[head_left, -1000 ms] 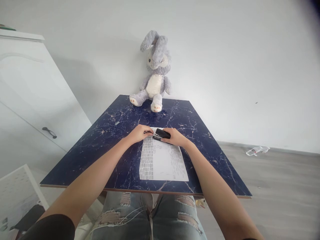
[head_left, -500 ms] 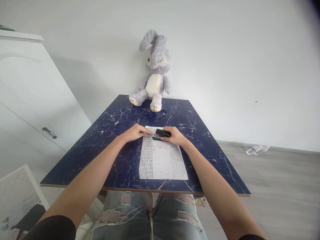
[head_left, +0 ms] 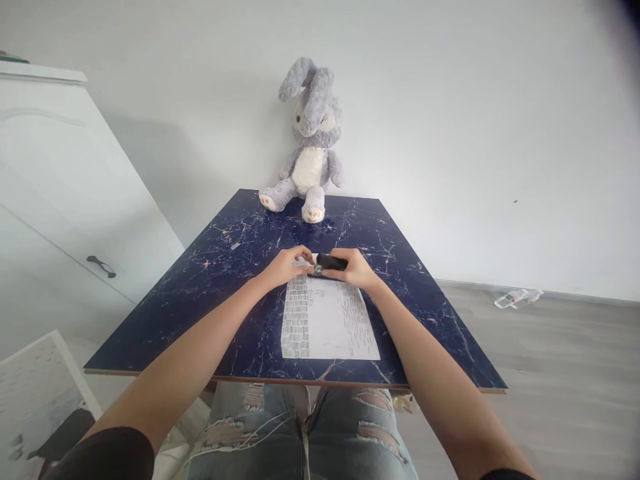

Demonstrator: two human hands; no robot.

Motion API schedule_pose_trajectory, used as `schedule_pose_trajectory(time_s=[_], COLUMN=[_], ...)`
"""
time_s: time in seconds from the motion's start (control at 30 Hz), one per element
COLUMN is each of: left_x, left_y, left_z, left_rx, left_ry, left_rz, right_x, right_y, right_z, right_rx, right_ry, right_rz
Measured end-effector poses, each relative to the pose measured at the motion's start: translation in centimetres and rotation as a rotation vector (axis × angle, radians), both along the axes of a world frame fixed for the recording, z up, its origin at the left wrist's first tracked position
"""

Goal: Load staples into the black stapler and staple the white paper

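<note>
A black stapler (head_left: 332, 263) lies across the upper part of a printed sheet of paper (head_left: 330, 320), its upper arm raised from the base. From the right side, my right hand (head_left: 357, 268) is closed around it. My left hand (head_left: 287, 267) is at the stapler's front end, with thumb and bent fingers drawn together at its tip. A small piece between those fingertips, if any, is too small to make out. Rows of grey printed text run down the sheet's left and right sides.
A grey plush rabbit (head_left: 313, 153) sits at the back of the dark blue marbled table (head_left: 200, 300), against the wall. A small pale piece (head_left: 235, 246) lies on the table's left. A white cabinet (head_left: 65, 173) stands left; clear plastic packaging (head_left: 517, 298) lies on the floor right.
My left hand has moved right, up to the stapler's front, and its fingers have bent. The stapler has shifted slightly right with my right hand.
</note>
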State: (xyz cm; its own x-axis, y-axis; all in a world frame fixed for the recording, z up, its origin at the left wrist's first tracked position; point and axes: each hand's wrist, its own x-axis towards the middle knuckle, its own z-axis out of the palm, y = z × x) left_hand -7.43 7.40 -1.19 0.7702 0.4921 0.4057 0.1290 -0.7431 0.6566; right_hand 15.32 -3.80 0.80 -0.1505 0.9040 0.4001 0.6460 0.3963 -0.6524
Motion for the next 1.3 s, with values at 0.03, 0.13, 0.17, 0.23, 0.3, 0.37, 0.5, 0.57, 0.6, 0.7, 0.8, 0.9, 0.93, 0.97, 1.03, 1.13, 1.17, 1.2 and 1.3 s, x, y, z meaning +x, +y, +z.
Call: schedule_pose_trajectory(time_s=[0.03, 0.13, 0.17, 0.23, 0.3, 0.37, 0.5, 0.57, 0.6, 0.7, 0.8, 0.9, 0.93, 0.97, 1.03, 1.13, 1.17, 1.2, 1.3], left_x=[0.0, 0.1, 0.1, 0.1, 0.1, 0.0, -0.1, -0.2, -0.2, -0.2, -0.2, -0.3, -0.3, -0.3, -0.3, -0.3, -0.3, -0.3, -0.4], left_y=[0.1, 0.1, 0.1, 0.1, 0.3, 0.6, 1.2, 1.2, 1.2, 1.1, 1.1, 1.1, 1.1, 1.1, 1.2, 1.4, 1.4, 1.4, 1.5], left_z=[0.0, -0.1, -0.3, -0.7, -1.2, -1.5, -1.9, -2.0, -2.0, -1.9, -1.8, -1.7, -1.8, -1.8, -1.9, -2.1, -2.1, -2.1, -2.1], left_rx=[0.059, 0.216, 0.245, 0.277, 0.289, 0.288, 0.271, 0.269, 0.268, 0.269, 0.285, 0.303, 0.307, 0.309, 0.309, 0.306, 0.307, 0.308, 0.312], left_ry=[-0.01, 0.042, 0.079, 0.146, 0.179, 0.19, 0.188, 0.186, 0.189, 0.213, 0.244, 0.268, 0.272, 0.273, 0.264, 0.249, 0.251, 0.256, 0.275], left_rz=[0.052, 0.024, -0.026, -0.096, -0.087, -0.047, -0.04, -0.055, -0.06, -0.059, -0.051, -0.044, -0.043, -0.043, -0.048, -0.055, -0.055, -0.054, -0.047], right_x=[0.4, 1.5, 1.8, 2.3, 2.4, 2.3, 1.2, 0.5, 0.2, -0.4, -0.6, -0.3, -0.1, 0.0, 0.2, 0.5, 0.5, 0.6, 1.1], right_y=[0.1, 0.3, 0.4, 0.5, 0.7, 0.8, 0.7, 0.5, 0.4, 0.3, 0.5, 0.7, 0.8, 0.8, 0.9, 0.9, 0.9, 0.9, 0.9], right_z=[-0.1, -0.4, -0.6, -1.0, -1.3, -1.5, -1.2, -1.0, -1.0, -1.0, -1.2, -1.3, -1.3, -1.4, -1.5, -1.8, -2.0, -2.1, -2.5], right_rx=[0.032, 0.132, 0.154, 0.168, 0.168, 0.181, 0.302, 0.365, 0.388, 0.432, 0.441, 0.418, 0.403, 0.384, 0.343, 0.266, 0.227, 0.183, 0.095], right_ry=[0.045, 0.2, 0.241, 0.282, 0.267, 0.213, 0.068, 0.008, -0.014, -0.045, -0.041, -0.016, -0.002, 0.013, 0.051, 0.138, 0.179, 0.223, 0.309], right_rz=[-0.123, -0.509, -0.607, -0.718, -0.752, -0.742, -0.684, -0.621, -0.582, -0.514, -0.552, -0.607, -0.623, -0.639, -0.67, -0.739, -0.768, -0.796, -0.857])
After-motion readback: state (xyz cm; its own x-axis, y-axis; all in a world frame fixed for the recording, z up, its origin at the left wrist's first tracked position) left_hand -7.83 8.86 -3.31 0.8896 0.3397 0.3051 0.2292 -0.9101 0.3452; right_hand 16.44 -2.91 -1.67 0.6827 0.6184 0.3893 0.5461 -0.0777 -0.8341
